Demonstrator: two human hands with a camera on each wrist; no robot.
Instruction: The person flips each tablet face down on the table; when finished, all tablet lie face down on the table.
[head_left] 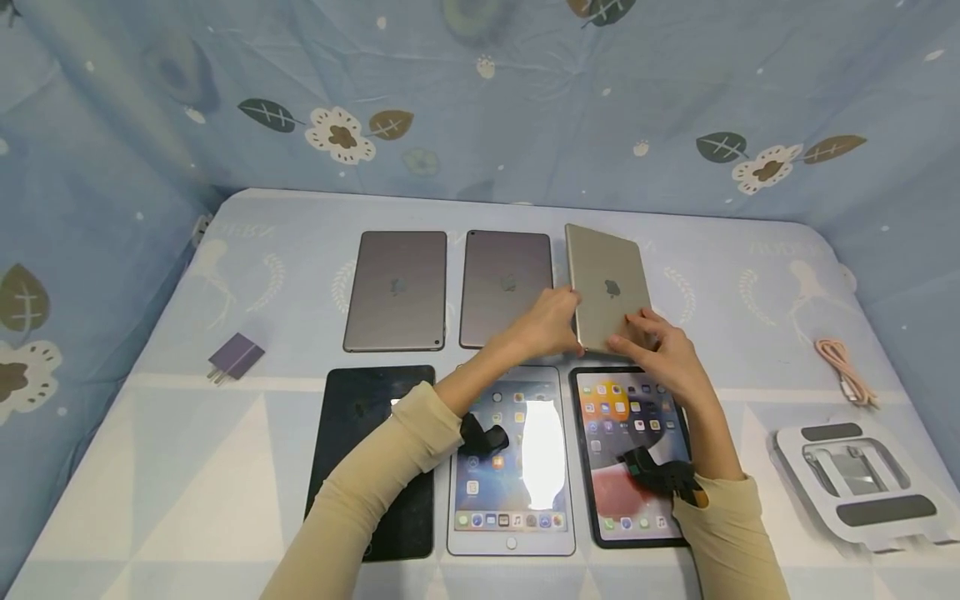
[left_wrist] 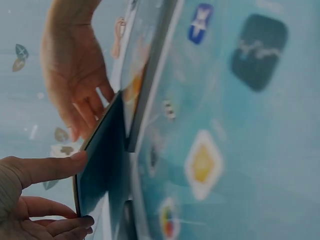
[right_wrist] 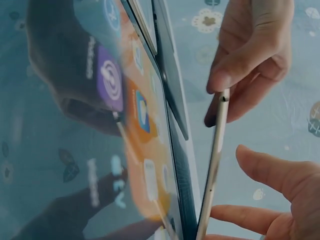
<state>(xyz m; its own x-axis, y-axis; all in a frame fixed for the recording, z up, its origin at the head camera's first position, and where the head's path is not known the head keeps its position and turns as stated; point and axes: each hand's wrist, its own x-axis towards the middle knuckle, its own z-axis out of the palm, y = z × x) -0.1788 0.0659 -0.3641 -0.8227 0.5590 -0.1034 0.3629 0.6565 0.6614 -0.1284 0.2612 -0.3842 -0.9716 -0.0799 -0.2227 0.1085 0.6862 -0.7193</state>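
Observation:
A gold tablet [head_left: 609, 287], back face up with a dark apple logo, stands tilted at the right end of the back row, its left edge raised. My left hand [head_left: 550, 323] pinches that edge near its lower corner; in the left wrist view the thumb [left_wrist: 55, 169] lies on one face, fingers on the other. Against the tablet's back, my right hand [head_left: 663, 354] rests with extended fingers; the right wrist view shows its thumb [right_wrist: 265, 167] apart from the thin edge. Just below lies a black-framed tablet [head_left: 626, 467] with its screen lit.
Two grey tablets [head_left: 396, 292] [head_left: 504, 287] lie face down to the left. In front are a dark-screened tablet [head_left: 375, 425] and a white lit one [head_left: 512, 546]. A purple charger plug [head_left: 236, 357] sits left; a pink cable [head_left: 843, 367] and white folding stand [head_left: 862, 479] lie right.

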